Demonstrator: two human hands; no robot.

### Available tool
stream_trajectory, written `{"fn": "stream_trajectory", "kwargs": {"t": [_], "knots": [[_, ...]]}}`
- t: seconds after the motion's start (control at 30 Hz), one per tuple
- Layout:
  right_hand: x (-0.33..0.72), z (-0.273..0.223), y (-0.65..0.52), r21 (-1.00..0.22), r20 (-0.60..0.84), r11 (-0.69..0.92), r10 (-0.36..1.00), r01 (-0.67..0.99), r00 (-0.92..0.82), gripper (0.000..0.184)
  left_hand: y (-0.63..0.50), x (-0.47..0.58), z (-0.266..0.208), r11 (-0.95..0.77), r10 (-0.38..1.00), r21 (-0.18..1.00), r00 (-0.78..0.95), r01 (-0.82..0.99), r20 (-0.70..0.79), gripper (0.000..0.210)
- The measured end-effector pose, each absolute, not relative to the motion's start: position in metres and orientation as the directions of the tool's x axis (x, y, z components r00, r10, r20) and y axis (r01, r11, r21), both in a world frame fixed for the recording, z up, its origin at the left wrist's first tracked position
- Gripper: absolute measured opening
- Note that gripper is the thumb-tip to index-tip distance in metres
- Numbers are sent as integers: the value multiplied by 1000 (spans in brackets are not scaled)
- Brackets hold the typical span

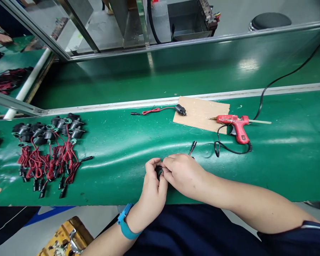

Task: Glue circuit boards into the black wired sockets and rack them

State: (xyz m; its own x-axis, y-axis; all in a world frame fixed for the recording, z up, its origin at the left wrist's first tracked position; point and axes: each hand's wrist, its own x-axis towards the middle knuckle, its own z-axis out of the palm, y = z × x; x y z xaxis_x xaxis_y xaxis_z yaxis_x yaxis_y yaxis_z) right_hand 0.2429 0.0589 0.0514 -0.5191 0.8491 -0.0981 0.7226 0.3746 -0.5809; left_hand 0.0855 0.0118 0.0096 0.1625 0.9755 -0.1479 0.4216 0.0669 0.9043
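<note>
Near the front edge of the green table, my left hand (152, 190) is closed around a small black part (159, 171), mostly hidden by fingers. The fingertips of my right hand (185, 176) are pinched together against that part; what they hold is hidden. Just behind my right hand a short lead with a black plug (193, 145) pokes out; whether it joins the held part cannot be seen. Farther back, a black cylindrical connector (180, 110) with a red wire lies on a piece of cardboard (200, 106). A red hot glue gun (238, 126) rests with its nozzle over the cardboard.
At left lie several black connectors (40, 133) with bundled red wires (50, 160). The glue gun's black cord (274, 80) runs off to the back right. A metal-framed partition (106, 53) stands behind. Another person's hand (4, 38) shows at the upper left.
</note>
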Motion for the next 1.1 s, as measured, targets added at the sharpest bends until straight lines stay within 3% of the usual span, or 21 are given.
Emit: {"fn": "stream_trajectory", "kwargs": {"t": [0.2,0.33,0.43,0.57,0.7,0.83,1.1], "knots": [[246,49,59,-633,-116,317,863,706,-491,14,15,84,10,83,969,915,183,395,-167,30],[257,68,38,-691,141,450,851,565,-505,19,18,82,9,144,969,930,142,339,-202,29],[259,85,18,-717,235,558,757,417,-610,23,20,81,9,152,974,933,110,326,-197,28],[246,87,6,-754,239,579,681,310,-693,39,19,80,10,155,977,933,90,326,-194,31],[236,78,10,-767,162,540,685,347,-710,56,14,78,12,169,968,932,124,320,-218,33],[235,76,14,-789,43,480,664,383,-746,62,12,76,12,165,968,936,132,312,-215,31],[234,78,14,-775,3,489,637,401,-771,69,10,78,11,195,962,933,128,302,-242,30]]}}
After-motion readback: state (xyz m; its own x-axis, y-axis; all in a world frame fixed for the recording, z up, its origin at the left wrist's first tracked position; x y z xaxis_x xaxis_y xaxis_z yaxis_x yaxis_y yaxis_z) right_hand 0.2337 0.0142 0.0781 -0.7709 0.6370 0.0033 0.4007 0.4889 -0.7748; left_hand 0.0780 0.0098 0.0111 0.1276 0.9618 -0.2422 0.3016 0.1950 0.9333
